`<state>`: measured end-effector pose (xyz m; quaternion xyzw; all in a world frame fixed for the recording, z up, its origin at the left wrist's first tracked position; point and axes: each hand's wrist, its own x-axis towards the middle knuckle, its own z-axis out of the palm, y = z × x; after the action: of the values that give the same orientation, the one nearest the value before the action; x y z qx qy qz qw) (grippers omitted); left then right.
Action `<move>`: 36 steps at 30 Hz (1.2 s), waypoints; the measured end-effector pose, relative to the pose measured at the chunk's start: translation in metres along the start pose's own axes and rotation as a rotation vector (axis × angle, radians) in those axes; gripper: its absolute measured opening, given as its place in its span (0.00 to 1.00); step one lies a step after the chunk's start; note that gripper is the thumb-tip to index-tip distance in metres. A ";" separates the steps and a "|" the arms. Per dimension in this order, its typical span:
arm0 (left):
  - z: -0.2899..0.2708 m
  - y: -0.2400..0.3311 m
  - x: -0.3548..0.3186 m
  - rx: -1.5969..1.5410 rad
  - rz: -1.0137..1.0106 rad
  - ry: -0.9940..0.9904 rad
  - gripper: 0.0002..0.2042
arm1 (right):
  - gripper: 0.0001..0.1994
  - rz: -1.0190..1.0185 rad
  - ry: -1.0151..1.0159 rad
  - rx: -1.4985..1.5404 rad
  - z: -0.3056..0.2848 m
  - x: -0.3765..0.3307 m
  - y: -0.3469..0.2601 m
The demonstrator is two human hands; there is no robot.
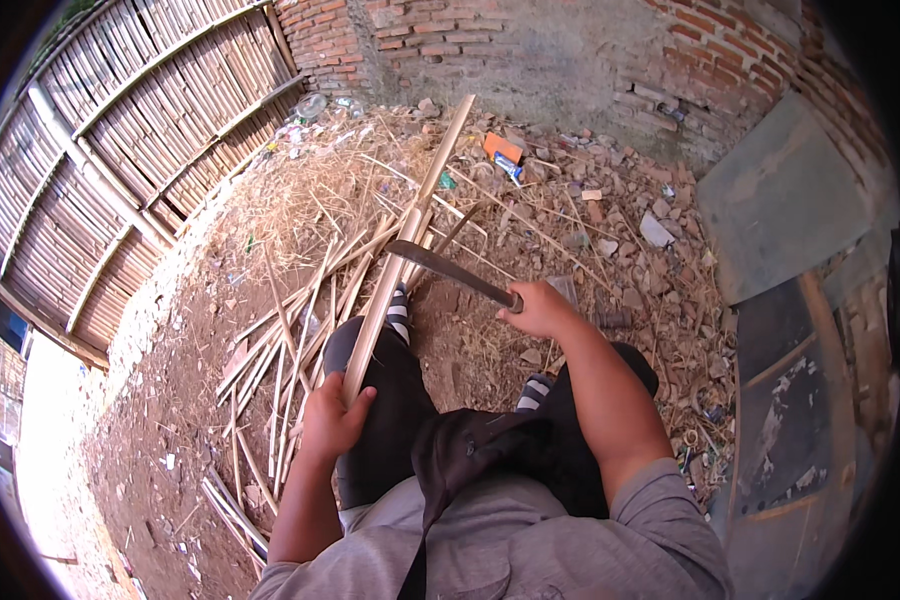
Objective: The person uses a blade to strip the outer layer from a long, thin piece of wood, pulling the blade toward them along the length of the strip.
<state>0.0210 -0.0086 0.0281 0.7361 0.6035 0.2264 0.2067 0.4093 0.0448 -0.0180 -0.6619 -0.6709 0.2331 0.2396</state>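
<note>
Our left hand (332, 420) hides the near end of the bamboo strip (382, 298). Right of that strip, our right hand (540, 309) covers most of the machete's (454, 270) handle. Left of it, pale scraps (169, 461) are too small for us to identify.

Rough outdoor yard in daylight, enclosed on two sides. At ten o'clock, a fence (120, 145) of thin upright poles; from twelve to one o'clock, a worn brick wall (530, 65) with patchy plaster. The ground is bare soil (160, 440), strongly sunlit toward eight o'clock, with dry straw (340, 150) at eleven, a blue wrapper (507, 167) at one and rubble (610, 205) at two. Between two and three, a grey sheet (790, 195) leans against the brickwork.
</note>
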 end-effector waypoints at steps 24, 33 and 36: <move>0.001 -0.008 0.001 -0.027 0.020 0.004 0.18 | 0.17 0.000 -0.024 0.014 0.008 0.004 0.003; -0.001 -0.005 0.000 -0.048 -0.013 -0.009 0.18 | 0.15 -0.018 0.022 -0.062 -0.008 -0.002 -0.007; 0.001 -0.008 0.001 -0.010 0.008 -0.011 0.19 | 0.15 0.009 0.017 -0.079 -0.011 -0.003 -0.002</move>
<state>0.0154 -0.0058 0.0227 0.7386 0.5984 0.2262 0.2127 0.4147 0.0422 -0.0081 -0.6760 -0.6744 0.2019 0.2179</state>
